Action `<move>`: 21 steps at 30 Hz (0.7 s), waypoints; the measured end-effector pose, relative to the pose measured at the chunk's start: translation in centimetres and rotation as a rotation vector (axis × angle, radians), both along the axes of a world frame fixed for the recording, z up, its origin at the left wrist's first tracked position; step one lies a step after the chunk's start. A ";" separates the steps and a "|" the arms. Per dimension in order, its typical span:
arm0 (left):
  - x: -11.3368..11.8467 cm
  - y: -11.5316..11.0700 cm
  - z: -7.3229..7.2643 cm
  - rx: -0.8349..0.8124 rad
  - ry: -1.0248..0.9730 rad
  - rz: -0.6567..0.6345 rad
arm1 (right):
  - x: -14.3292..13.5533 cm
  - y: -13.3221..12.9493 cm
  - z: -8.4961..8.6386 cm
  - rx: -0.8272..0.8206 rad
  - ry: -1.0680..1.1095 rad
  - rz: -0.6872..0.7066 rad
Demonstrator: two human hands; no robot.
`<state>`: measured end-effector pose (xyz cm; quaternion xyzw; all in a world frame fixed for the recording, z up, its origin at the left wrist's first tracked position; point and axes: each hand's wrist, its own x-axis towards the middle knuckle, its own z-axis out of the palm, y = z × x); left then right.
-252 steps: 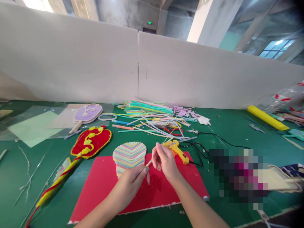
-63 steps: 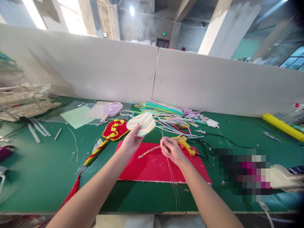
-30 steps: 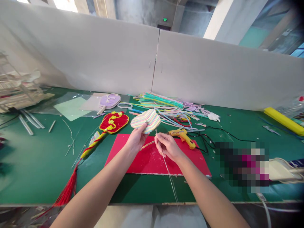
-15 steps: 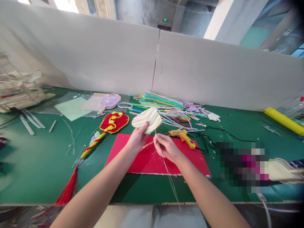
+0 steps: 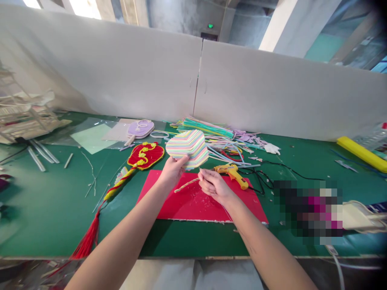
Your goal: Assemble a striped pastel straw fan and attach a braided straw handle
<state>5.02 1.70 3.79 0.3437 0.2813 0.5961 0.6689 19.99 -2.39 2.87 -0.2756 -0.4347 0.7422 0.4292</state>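
Note:
A pastel striped fan-shaped piece (image 5: 187, 147) is raised over the red board (image 5: 178, 205), its lower left edge pinched between the thumb and fingers of my left hand (image 5: 174, 169). My right hand (image 5: 214, 185) is closed on thin wires just below the piece's lower right edge. The wires run down past my right wrist, partly hidden by it. A short twisted stick (image 5: 186, 185) lies on the board, left of my right hand. Behind the right hand, a yellow glue gun (image 5: 232, 173) rests across the board's back edge.
A red and yellow fan (image 5: 146, 156) with a red tassel lies left of the board. Behind are a purple fan (image 5: 140, 129) and a pile of colored strips (image 5: 205, 128). A yellow bar (image 5: 361, 153) is at the right, with black cable beside the glue gun.
The striped piece has tilted to show more of its face and moved slightly. My right hand has shifted slightly right, and the wires' trailing ends now lie mostly behind my right forearm.

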 end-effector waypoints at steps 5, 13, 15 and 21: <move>0.5 -0.4 0.5 -0.040 -0.014 0.071 | -0.1 0.1 -0.1 0.008 -0.037 -0.062; 0.4 -0.4 0.6 -0.065 -0.033 0.122 | -0.3 0.0 -0.6 0.134 -0.190 -0.118; 0.4 -0.4 0.6 -0.055 -0.043 0.135 | -0.4 0.0 -0.7 0.162 -0.225 -0.128; 0.4 -0.2 0.5 -0.054 -0.104 0.164 | -0.5 -0.1 -0.8 0.199 -0.281 -0.159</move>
